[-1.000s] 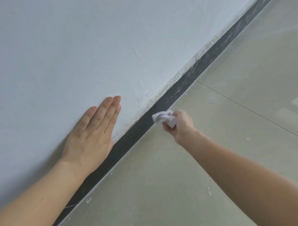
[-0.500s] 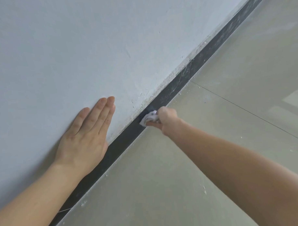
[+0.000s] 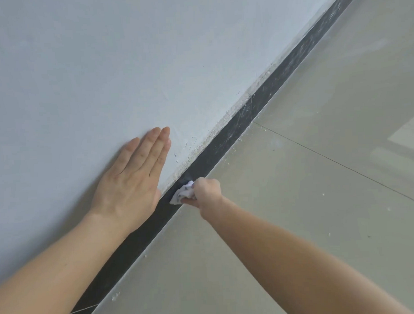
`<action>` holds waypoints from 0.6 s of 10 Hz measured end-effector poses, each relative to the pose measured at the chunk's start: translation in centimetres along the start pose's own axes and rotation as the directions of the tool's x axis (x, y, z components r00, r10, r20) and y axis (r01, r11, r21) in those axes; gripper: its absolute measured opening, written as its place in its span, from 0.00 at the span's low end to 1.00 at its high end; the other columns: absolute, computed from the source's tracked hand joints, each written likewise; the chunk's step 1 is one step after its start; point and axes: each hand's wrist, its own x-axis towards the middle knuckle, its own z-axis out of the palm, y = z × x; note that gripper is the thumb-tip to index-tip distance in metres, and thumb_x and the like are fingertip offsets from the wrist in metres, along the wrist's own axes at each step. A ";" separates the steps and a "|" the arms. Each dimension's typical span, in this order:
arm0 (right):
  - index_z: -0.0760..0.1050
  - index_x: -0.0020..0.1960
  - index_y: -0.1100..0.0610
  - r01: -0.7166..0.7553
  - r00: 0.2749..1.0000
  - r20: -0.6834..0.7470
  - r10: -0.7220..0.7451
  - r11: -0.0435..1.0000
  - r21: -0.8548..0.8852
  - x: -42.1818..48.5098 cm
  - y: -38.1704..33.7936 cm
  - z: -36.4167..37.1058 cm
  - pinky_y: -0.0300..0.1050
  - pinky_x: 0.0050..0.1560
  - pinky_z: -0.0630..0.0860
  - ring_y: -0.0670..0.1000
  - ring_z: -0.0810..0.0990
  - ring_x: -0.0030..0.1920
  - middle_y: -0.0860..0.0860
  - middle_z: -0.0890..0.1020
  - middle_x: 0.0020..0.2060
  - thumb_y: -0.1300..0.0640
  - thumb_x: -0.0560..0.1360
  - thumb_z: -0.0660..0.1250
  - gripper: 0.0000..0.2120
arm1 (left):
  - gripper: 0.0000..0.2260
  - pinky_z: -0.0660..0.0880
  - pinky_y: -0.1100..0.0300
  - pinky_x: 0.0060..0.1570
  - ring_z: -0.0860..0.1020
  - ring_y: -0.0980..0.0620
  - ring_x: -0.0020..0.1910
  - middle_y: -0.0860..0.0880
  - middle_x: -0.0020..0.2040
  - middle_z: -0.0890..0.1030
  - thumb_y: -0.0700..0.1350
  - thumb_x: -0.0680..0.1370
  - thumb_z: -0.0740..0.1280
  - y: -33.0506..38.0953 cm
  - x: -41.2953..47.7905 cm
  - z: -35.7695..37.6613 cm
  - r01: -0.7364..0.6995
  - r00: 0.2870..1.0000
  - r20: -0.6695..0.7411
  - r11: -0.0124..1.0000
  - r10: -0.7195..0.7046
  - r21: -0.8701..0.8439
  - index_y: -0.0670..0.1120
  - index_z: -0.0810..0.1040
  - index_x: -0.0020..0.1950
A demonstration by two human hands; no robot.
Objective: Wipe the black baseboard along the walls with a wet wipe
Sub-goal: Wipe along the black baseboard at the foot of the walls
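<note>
A black baseboard point(image 3: 235, 132) runs diagonally from lower left to upper right where the white wall meets the floor. My right hand point(image 3: 206, 192) grips a crumpled white wet wipe point(image 3: 182, 195) and presses it against the baseboard. My left hand point(image 3: 131, 183) lies flat on the wall just above the baseboard, fingers straight and together, close to the wipe. The baseboard beyond the wipe shows grey dust and white streaks; the stretch nearer to me looks darker and cleaner.
Glossy beige floor tiles point(image 3: 297, 224) fill the right side, with a grout line point(image 3: 342, 166) and scattered white plaster crumbs. The wall point(image 3: 104, 66) has a rough, chipped plaster edge above the baseboard.
My right hand has slid the wipe back along the baseboard toward me, closer to my left hand. My left hand has stayed flat on the wall.
</note>
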 end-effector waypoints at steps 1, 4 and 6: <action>0.73 0.50 0.53 0.277 0.955 0.070 -0.287 0.790 -0.547 -1.8 -5.4 -1.3 0.37 0.42 0.75 0.47 0.83 0.43 0.50 0.82 0.45 0.63 0.80 0.53 0.11 | 0.31 0.40 0.51 0.75 0.50 0.46 0.77 0.41 0.78 0.50 0.43 0.73 0.50 -0.1 1.5 -0.2 -0.001 1.000 0.022 0.999 0.002 -0.053 0.37 0.51 0.77; 0.69 0.43 0.57 0.448 0.859 -0.053 -0.509 0.798 -0.402 -8.4 -13.8 -10.9 0.44 0.45 0.81 0.56 0.77 0.42 0.57 0.74 0.41 0.66 0.75 0.61 0.06 | 0.33 0.22 0.48 0.64 0.27 0.43 0.71 0.41 0.70 0.25 0.49 0.78 0.44 1.6 9.4 -3.3 -0.006 0.978 0.209 0.999 0.014 -0.039 0.36 0.25 0.69; 0.69 0.40 0.57 0.383 0.894 -0.037 -0.446 0.807 -0.449 -10.4 -18.5 -12.2 0.43 0.42 0.81 0.55 0.78 0.43 0.56 0.75 0.43 0.66 0.75 0.62 0.07 | 0.30 0.22 0.49 0.65 0.25 0.44 0.70 0.41 0.73 0.28 0.45 0.74 0.38 -0.5 14.4 -4.6 -0.022 0.986 0.166 0.999 0.028 -0.039 0.37 0.29 0.72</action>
